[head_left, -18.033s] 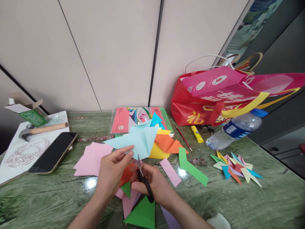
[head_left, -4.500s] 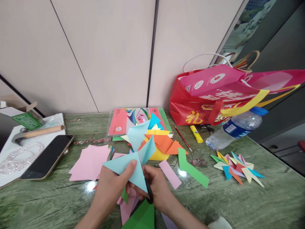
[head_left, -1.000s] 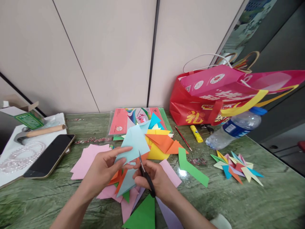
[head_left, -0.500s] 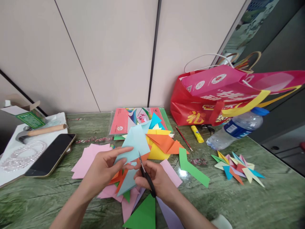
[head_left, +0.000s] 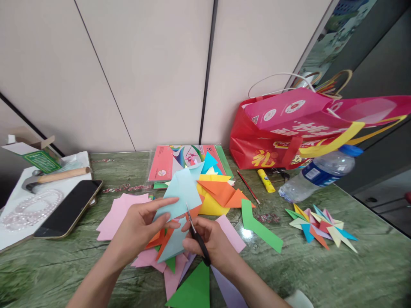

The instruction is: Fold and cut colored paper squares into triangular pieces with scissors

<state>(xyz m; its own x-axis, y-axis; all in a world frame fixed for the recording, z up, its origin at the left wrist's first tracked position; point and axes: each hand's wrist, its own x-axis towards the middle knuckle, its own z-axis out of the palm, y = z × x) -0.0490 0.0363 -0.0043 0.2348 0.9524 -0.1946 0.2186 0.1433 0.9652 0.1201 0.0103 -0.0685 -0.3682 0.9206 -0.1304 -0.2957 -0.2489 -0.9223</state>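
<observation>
Light blue paper [head_left: 181, 190] is pinched between the thumb and fingers of my left hand [head_left: 146, 220]. The fingers of my right hand [head_left: 210, 241] are wrapped round black-handled scissors [head_left: 199, 244], whose pointed metal tips lie over the lower right part of that paper. Below my hands are more papers: a light blue piece [head_left: 173, 246], orange strips and a green triangle [head_left: 194, 286]. Pink papers [head_left: 123, 214] lie left of my left hand. Orange paper [head_left: 218, 190] and yellow paper [head_left: 213, 205] are just beyond my right hand.
A phone [head_left: 69, 207], beads [head_left: 30, 209] and a hammer [head_left: 61, 175] are at the left. On the right are a red bag [head_left: 272, 132], a water bottle [head_left: 316, 175], a glue stick [head_left: 266, 180], a red pencil [head_left: 248, 187], a bent green strip [head_left: 261, 231] and a folded paper star [head_left: 321, 224].
My right hand and the scissors have shifted very slightly to the right. The light blue paper and my left hand look almost the same.
</observation>
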